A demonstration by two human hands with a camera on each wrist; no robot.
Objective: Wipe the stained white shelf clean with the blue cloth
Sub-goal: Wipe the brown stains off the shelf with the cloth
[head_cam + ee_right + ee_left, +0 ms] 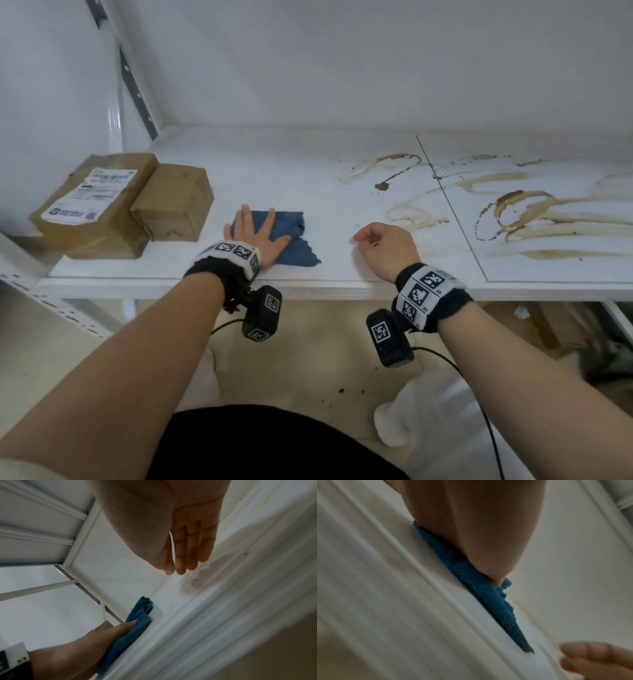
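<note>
The white shelf (274,171) carries brown ring and streak stains (534,212) across its right half, with a smaller looped stain (387,171) near the middle. A folded blue cloth (294,236) lies near the front edge, left of the stains. My left hand (255,229) presses flat on it with fingers spread; in the left wrist view the heel of the palm sits on the blue cloth (488,595). My right hand (380,243) is to the cloth's right, just above the shelf, relaxed and holding nothing. In the right wrist view the right hand's fingers (192,550) point at the shelf, and the blue cloth (137,618) lies under the left hand (102,635).
Two taped cardboard parcels (99,205) (174,202) stand at the shelf's left end, close to the cloth. A thin seam (448,205) crosses the shelf through the stains. A slotted metal upright (137,85) rises at the back left. Below the shelf lies something white and crumpled (411,411).
</note>
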